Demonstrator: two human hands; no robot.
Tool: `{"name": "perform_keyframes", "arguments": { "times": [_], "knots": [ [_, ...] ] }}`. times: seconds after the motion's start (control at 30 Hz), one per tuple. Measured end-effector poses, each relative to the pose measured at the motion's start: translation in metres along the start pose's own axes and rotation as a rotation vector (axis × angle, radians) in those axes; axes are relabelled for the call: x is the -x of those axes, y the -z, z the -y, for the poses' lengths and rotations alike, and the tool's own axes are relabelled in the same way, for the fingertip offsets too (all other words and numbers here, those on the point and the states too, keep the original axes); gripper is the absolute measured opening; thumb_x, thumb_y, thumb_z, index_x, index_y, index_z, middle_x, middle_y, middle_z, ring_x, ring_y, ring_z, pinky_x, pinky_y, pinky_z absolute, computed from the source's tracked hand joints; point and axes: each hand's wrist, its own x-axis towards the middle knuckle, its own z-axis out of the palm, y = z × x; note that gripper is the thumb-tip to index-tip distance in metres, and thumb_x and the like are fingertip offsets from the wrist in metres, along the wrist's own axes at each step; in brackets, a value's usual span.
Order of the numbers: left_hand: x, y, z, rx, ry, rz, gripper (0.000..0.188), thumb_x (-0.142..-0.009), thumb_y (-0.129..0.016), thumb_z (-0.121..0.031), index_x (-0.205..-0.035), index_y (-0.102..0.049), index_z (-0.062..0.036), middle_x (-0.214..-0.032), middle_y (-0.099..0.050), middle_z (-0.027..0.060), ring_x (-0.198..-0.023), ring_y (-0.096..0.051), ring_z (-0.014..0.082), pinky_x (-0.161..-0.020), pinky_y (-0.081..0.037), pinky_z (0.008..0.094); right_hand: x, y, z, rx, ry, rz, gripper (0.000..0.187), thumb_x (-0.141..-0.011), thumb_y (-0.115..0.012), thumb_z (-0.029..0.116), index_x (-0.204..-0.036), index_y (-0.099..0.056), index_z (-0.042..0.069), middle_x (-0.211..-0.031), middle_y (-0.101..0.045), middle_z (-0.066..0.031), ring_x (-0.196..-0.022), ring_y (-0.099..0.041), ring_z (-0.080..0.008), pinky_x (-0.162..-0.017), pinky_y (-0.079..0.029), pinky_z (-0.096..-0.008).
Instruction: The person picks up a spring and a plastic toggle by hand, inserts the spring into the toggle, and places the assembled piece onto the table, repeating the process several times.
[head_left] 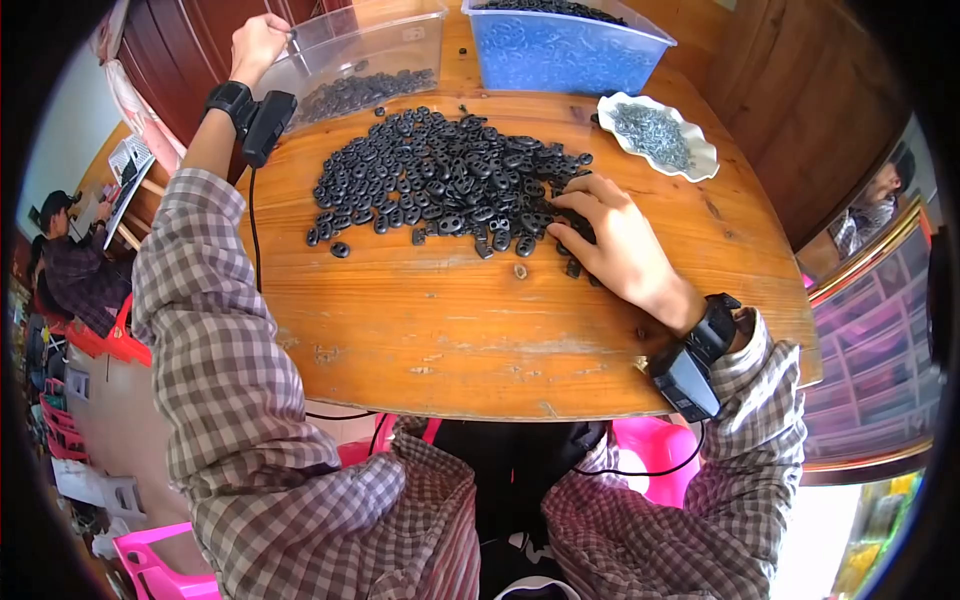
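A wide heap of small black oval plastic pieces with two holes, like cord-lock parts (410, 175), covers the middle of the wooden table. At the heap's right side, my right hand (625, 245) rests palm down, its bent fingers apart and touching the pieces; the fingertips are partly among them. My left hand (258, 48) is raised at the far left, by the left end of a clear plastic bin (415, 35). Its fingers are closed together, and whatever they pinch is too small to make out. More black pieces lie on the bin's bottom.
A translucent blue-looking bin (570, 55) with black pieces at its top stands at the back. Right of it sits a white wavy-edged dish (708, 160) of small silvery metal parts. A cable (256, 230) hangs from my left wrist device. Another person (85, 260) sits far left.
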Motion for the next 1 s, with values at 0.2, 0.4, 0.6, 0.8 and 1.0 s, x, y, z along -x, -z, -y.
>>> {"name": "perform_keyframes", "arguments": {
  "times": [0.2, 0.4, 0.6, 0.8, 1.0],
  "knots": [
    [0.003, -0.019, 0.016, 0.065, 0.069, 0.113, 0.013, -0.070, -0.061, -0.019, -0.081, -0.067, -0.0130, -0.082, -0.064, 0.0127, -0.082, -0.061, 0.0282, -0.077, -0.046, 0.0355, -0.002, 0.000, -0.001, -0.039, 0.008, 0.004, 0.023, -0.074, -0.062, 0.009, -0.094, -0.059, -0.001, -0.096, -0.053, -0.0136, -0.089, -0.053, -0.0302, -0.078, -0.044, -0.0345],
    [0.009, -0.024, -0.006, -0.020, -0.177, -0.024, 0.022, -0.077, -0.059, -0.027, -0.090, -0.064, -0.0100, -0.079, -0.065, 0.0108, -0.078, -0.063, 0.0213, -0.070, -0.048, 0.0297, -0.007, -0.003, -0.001, -0.099, 0.041, -0.018, 0.015, -0.072, -0.060, 0.001, -0.088, -0.058, 0.000, -0.089, -0.054, -0.0134, -0.082, -0.055, -0.0304, -0.072, -0.045, -0.0337],
    [0.065, -0.037, -0.104, 0.277, -0.463, 0.642, 0.019, -0.080, -0.058, -0.014, -0.093, -0.061, -0.0014, -0.083, -0.064, 0.0067, -0.070, -0.060, 0.0116, -0.055, -0.048, 0.0228, -0.006, -0.001, -0.005, -0.169, 0.053, -0.023, 0.017, -0.068, -0.058, -0.007, -0.084, -0.057, -0.001, -0.082, -0.055, -0.0130, -0.073, -0.055, -0.0294, -0.066, -0.045, -0.0319],
    [0.108, -0.065, -0.105, 0.310, -0.282, 0.841, 0.016, -0.075, -0.061, -0.001, -0.091, -0.060, 0.0010, -0.076, -0.061, 0.0089, -0.063, -0.057, 0.0118, -0.052, -0.047, 0.0242, -0.005, 0.000, -0.008, -0.200, 0.047, -0.063, 0.019, -0.068, -0.057, -0.009, -0.085, -0.058, -0.001, -0.079, -0.057, -0.0133, -0.073, -0.056, -0.0286, -0.065, -0.045, -0.0309],
    [0.119, -0.046, -0.111, 0.621, -0.125, 0.754, 0.014, -0.076, -0.062, -0.002, -0.089, -0.059, 0.0001, -0.073, -0.061, 0.0056, -0.064, -0.057, 0.0093, -0.055, -0.047, 0.0213, -0.006, 0.005, -0.009, -0.211, 0.020, -0.141, 0.022, -0.070, -0.059, -0.008, -0.091, -0.059, 0.000, -0.081, -0.059, -0.0127, -0.068, -0.060, -0.0224, -0.062, -0.048, -0.0271]
  ]
}}
